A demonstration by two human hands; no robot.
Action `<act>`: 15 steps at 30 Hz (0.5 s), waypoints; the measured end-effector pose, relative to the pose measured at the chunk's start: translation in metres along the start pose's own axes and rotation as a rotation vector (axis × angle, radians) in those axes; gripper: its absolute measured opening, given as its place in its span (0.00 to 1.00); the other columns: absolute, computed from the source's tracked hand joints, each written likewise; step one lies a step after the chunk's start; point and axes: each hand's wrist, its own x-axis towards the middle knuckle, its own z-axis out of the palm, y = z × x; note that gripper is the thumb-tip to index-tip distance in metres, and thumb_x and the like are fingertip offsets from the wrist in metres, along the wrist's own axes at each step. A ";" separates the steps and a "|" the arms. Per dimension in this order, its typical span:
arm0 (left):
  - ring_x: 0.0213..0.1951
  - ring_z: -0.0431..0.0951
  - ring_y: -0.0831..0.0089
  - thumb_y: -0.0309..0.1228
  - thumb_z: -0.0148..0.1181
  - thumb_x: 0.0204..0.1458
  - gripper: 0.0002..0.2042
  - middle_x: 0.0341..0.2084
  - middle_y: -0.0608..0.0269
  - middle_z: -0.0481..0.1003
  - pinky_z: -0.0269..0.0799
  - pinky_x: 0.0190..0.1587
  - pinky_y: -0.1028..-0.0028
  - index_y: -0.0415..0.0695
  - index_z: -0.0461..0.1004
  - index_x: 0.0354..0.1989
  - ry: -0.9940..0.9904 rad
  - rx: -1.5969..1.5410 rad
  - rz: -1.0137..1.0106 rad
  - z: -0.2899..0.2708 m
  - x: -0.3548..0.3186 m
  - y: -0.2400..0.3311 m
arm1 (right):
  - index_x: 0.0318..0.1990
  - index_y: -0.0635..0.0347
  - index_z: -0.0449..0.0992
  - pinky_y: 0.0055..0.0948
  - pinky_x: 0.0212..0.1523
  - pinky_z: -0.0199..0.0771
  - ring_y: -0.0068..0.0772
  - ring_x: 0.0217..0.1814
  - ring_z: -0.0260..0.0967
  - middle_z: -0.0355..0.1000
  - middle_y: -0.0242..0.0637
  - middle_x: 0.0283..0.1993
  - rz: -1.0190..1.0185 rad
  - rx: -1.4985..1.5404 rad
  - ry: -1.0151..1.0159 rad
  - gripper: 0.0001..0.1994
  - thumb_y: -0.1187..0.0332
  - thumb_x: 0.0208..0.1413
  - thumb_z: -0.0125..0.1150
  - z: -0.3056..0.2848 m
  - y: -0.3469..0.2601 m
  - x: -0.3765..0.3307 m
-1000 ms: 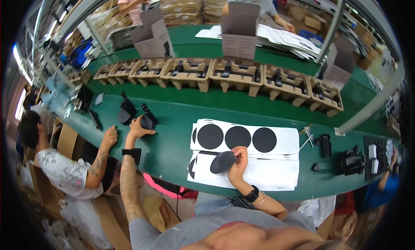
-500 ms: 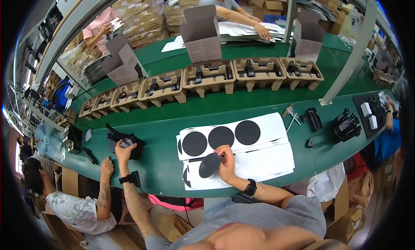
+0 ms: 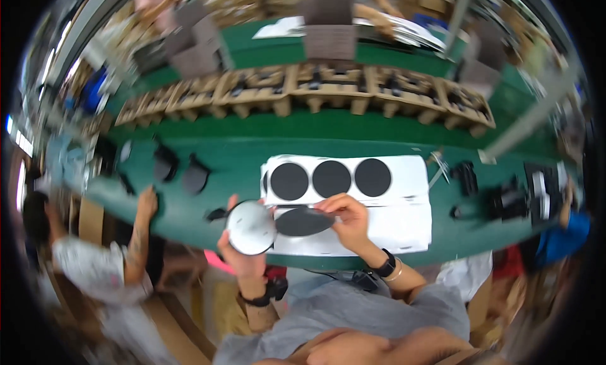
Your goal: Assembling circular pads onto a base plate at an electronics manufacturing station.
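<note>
My left hand (image 3: pixel 243 262) grips a round base (image 3: pixel 251 227) by its edge, its pale metallic face turned up; a short black part juts out at its left. Close to that base, a black round sticker (image 3: pixel 304 222) is pinched along its right edge between the fingers of my right hand (image 3: pixel 351 220). The sticker is tilted, and its left edge comes up to the base; I cannot tell whether they touch. Under my right hand lie white sticker sheets (image 3: pixel 407 229), with black round stickers (image 3: pixel 331 179) in a row on the upper one.
Two black round-based parts (image 3: pixel 194 176) stand on the green table at left, near a co-worker's hand (image 3: pixel 147 202). Cardboard pulp trays (image 3: pixel 328 102) with black parts line the back. Black parts (image 3: pixel 467 177) and thin metal tools (image 3: pixel 440 167) lie at right.
My left hand has lifted the round base off the table at left and brought it right, beside the sticker. My right hand has moved slightly right and up with the sticker. The view has shifted.
</note>
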 end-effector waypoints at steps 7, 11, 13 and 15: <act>0.55 0.69 0.51 0.59 0.35 0.55 0.36 0.58 0.39 0.62 0.63 0.59 0.56 0.46 0.49 0.66 -0.189 -0.097 -0.118 0.026 -0.013 -0.074 | 0.35 0.67 0.68 0.23 0.30 0.78 0.27 0.30 0.73 0.72 0.40 0.33 0.304 -0.030 0.077 0.07 0.85 0.49 0.55 -0.041 -0.048 -0.012; 0.58 0.67 0.58 0.57 0.33 0.58 0.35 0.57 0.44 0.63 0.62 0.60 0.62 0.43 0.50 0.65 -0.195 0.010 -0.079 0.038 -0.021 -0.085 | 0.34 0.63 0.67 0.19 0.24 0.72 0.23 0.25 0.70 0.71 0.37 0.31 0.360 0.102 -0.039 0.05 0.80 0.53 0.56 -0.051 -0.055 -0.021; 0.58 0.67 0.60 0.55 0.31 0.59 0.33 0.57 0.43 0.64 0.61 0.61 0.64 0.43 0.50 0.65 -0.209 -0.017 -0.071 0.038 -0.024 -0.095 | 0.33 0.63 0.66 0.19 0.23 0.71 0.22 0.25 0.69 0.71 0.36 0.31 0.434 0.156 -0.037 0.06 0.78 0.54 0.58 -0.054 -0.054 -0.027; 0.57 0.68 0.67 0.50 0.30 0.60 0.29 0.54 0.55 0.67 0.61 0.60 0.68 0.44 0.50 0.65 -0.194 -0.107 -0.103 0.045 -0.030 -0.102 | 0.33 0.62 0.65 0.19 0.23 0.70 0.21 0.24 0.68 0.70 0.34 0.31 0.443 0.177 -0.025 0.07 0.77 0.54 0.58 -0.057 -0.054 -0.030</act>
